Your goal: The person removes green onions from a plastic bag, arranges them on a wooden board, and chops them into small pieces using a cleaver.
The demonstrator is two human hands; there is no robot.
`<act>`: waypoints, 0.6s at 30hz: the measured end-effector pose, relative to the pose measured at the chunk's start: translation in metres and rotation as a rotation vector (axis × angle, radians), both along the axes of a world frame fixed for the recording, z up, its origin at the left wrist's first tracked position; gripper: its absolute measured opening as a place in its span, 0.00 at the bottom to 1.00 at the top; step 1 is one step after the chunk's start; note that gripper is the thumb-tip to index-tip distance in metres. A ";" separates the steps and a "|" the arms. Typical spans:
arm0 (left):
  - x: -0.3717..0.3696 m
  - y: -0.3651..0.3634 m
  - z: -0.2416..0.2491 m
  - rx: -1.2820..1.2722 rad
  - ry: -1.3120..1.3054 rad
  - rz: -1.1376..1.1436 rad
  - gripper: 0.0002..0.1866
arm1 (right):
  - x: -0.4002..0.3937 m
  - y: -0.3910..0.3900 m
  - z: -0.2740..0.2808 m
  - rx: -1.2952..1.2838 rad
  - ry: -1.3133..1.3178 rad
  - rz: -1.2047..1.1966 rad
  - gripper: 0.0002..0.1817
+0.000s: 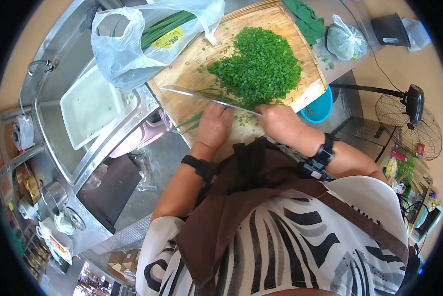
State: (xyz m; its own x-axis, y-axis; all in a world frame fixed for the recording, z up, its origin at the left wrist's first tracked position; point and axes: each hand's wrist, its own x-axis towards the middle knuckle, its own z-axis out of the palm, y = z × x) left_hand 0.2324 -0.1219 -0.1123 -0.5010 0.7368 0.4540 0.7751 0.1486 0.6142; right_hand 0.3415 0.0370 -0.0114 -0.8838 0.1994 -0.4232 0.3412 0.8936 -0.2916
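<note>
My right hand (280, 121) is closed around the handle of a kitchen knife (187, 91), whose long blade points left across the wooden cutting board (177, 74). Close below the blade, my left hand (215, 123) presses down with curled fingers on a few green onion stalks (194, 121); their ends stick out to its left. Beyond the blade lies a big heap of finely chopped green onion (261, 64), with loose bits scattered around it. My fingers hide most of the stalks and the knife handle.
A plastic bag (118, 54) with whole green onions overlaps the board's left side. Further left are a steel sink (49, 123) and a white tub (88, 106). A green cloth (305, 22), a tied bag (346, 42), a blue basin (320, 106) and a fan (411, 113) are on the right.
</note>
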 end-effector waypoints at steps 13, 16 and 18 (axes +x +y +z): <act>0.001 -0.006 -0.003 0.005 -0.004 -0.010 0.07 | 0.029 0.004 0.043 -0.015 -0.058 -0.031 0.07; 0.001 -0.009 -0.003 -0.017 0.032 -0.010 0.07 | 0.013 0.000 0.006 -0.062 0.062 0.003 0.08; 0.002 -0.010 0.000 -0.044 0.085 0.007 0.07 | -0.004 -0.001 0.001 -0.071 0.041 0.001 0.08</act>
